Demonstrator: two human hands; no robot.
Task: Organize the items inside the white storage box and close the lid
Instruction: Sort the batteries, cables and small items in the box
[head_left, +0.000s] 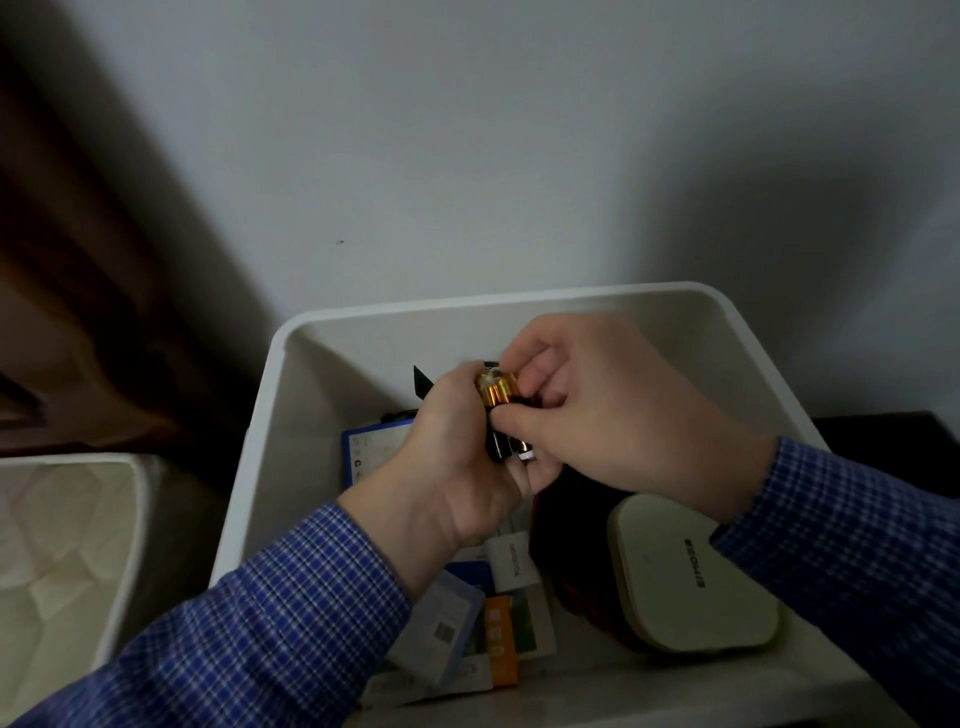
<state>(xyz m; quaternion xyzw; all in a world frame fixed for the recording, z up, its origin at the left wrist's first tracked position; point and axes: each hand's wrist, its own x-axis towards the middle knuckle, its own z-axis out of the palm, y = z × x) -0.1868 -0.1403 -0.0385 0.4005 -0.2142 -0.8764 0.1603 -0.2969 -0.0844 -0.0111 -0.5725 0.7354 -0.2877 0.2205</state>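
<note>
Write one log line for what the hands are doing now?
left hand: holds batteries | right hand: pinches them | white storage box: open, lid not on

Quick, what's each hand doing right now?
Left hand: holds the gold-and-black batteries.
Right hand: pinches the same batteries.

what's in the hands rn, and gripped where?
A bundle of gold-and-black batteries, over the white storage box. Left hand grips the black lower part; right hand fingers pinch the gold top end.
</note>
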